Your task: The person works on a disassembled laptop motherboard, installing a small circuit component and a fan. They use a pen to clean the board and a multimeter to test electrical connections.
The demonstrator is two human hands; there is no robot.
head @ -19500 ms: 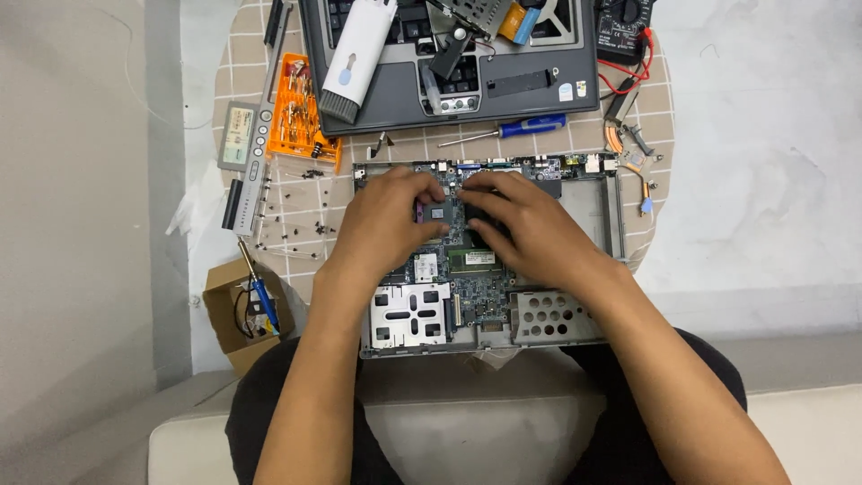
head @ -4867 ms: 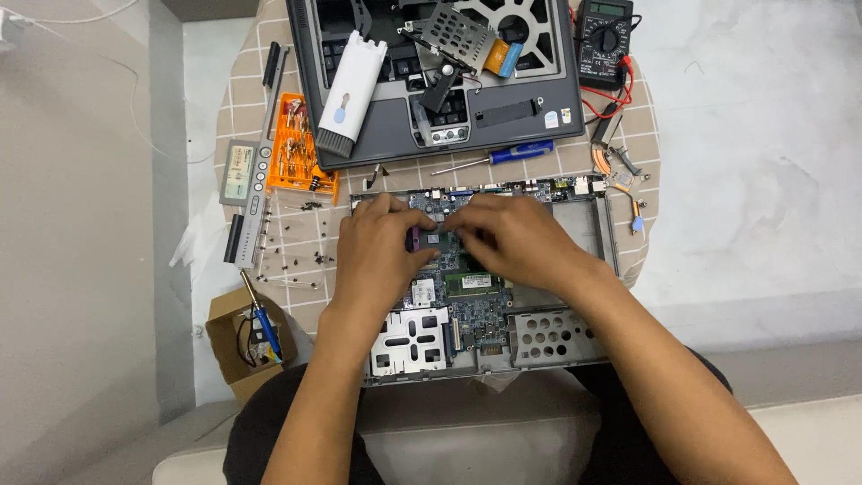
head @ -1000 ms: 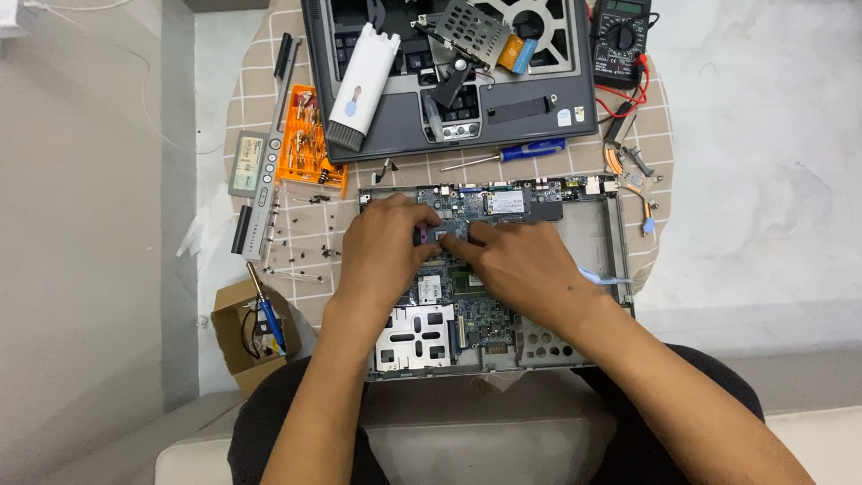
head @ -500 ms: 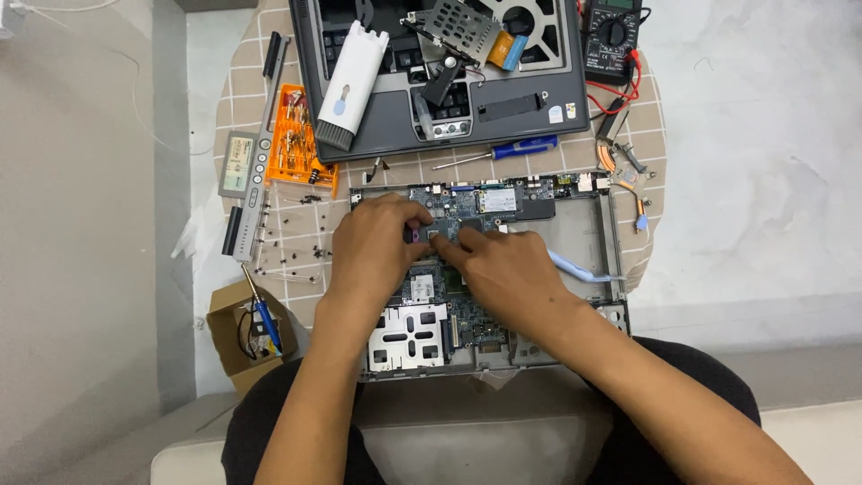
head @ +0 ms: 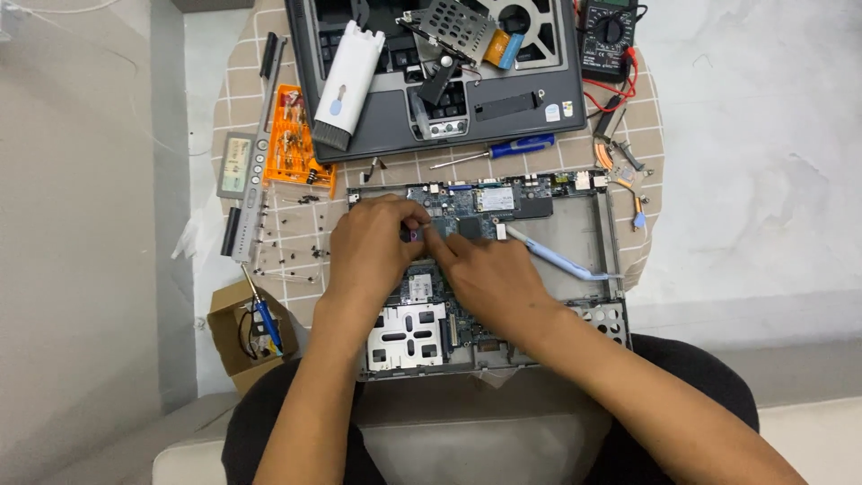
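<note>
looking down from the head camera, the only view we have, we see our left hand [head: 373,247] and our right hand [head: 480,274] meeting over the green board of the opened laptop base [head: 593,224]. our left thumb and forefinger are pressed together on a small purple part [head: 412,235] near the board's middle; the right forefinger points in at the same spot from four o'clock, touching or just beside it, the other right fingers curled, and we cannot tell whether they pinch anything. we judge the strip-down to be well along: at twelve o'clock lies the removed keyboard deck [head: 503,112] with a white brush tool [head: 346,85] and a perforated metal bracket [head: 449,27] on it; loose screws [head: 287,235] dot the checked mat [head: 242,90] at nine o'clock. the board itself is not yet out of the shell, and the silver card cage [head: 409,332] sits at six o'clock of our hands, so lifting the board seems left to do. a pale blue pry tool [head: 557,262] lies in the bare right bay at three o'clock, a blue-handled screwdriver [head: 507,148] just above the shell, an orange bit case [head: 292,144] at ten o'clock, a multimeter [head: 609,36] at one o'clock, and a small cardboard box [head: 238,337] at eight o'clock.
</note>
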